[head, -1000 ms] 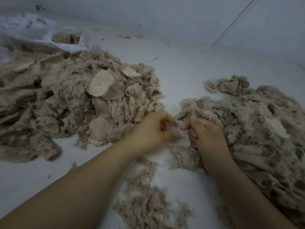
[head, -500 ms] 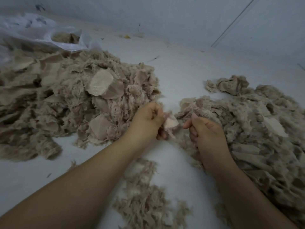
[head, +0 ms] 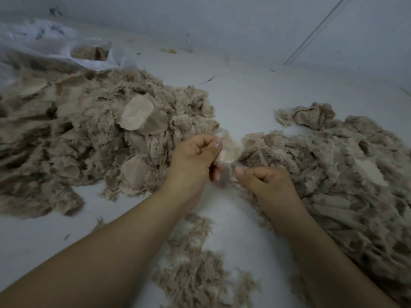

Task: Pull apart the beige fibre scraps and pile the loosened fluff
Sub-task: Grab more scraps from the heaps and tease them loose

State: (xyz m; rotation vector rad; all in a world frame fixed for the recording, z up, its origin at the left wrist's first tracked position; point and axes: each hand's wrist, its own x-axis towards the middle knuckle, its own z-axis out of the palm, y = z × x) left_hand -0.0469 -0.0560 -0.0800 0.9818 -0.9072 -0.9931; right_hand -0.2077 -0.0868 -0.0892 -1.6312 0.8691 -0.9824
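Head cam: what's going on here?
A person is tearing a beige fibre scrap apart over a white surface. The left hand pinches its upper part while the right hand pinches the fluffy lower end. Big heaps of scraps lie left and right; loosened fluff sits between the forearms.

You've got a crumpled clear plastic bag (head: 55, 47) far left, and a thin pale line (head: 315, 30) running up the wall (head: 222, 21).
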